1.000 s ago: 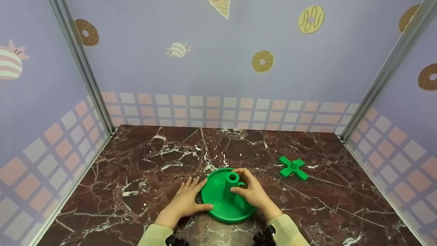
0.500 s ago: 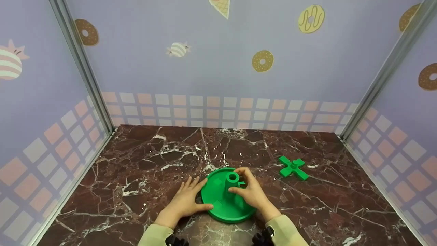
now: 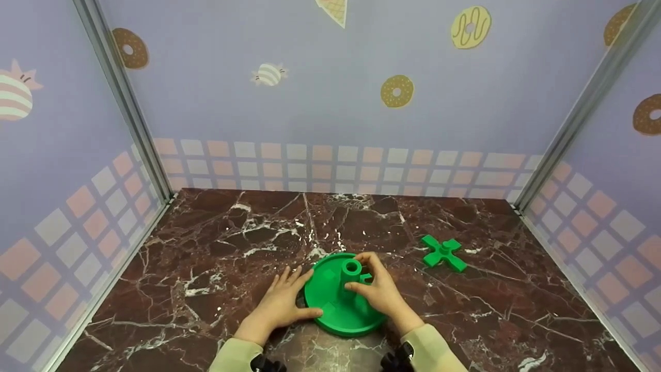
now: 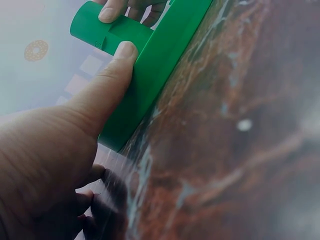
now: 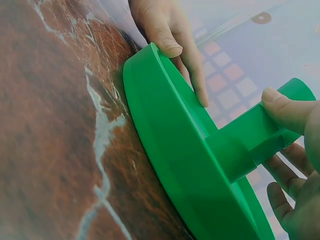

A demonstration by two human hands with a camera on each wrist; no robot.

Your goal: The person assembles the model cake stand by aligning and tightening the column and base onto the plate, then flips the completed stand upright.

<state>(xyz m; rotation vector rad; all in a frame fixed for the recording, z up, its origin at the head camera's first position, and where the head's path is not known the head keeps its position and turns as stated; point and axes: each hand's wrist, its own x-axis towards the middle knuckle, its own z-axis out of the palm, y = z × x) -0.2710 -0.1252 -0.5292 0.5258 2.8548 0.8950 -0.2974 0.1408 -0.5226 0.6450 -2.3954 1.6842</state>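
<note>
The left hand (image 3: 283,305) lies spread, thumb and index finger touching the rim of a round green tray (image 3: 347,331) on the marbled tabletop (image 3: 232,289). The right hand (image 3: 381,288) pinches the upright green tube (image 3: 346,279) standing in it; I can't quite tell whether it is seated. Sideways pressure could tip it if loose. Farther off lies a green four-armed cross piece (image 3: 444,253).

1 dish (image 3: 319,295), 1 tube (image 3: 348,280), 1 cross (image 3: 444,253)

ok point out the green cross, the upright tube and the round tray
Green cross (image 3: 444,252), head view: central hub
Upright tube (image 5: 247,139), right wrist view: side wall
Round tray (image 3: 324,292), head view: bare floor
</note>
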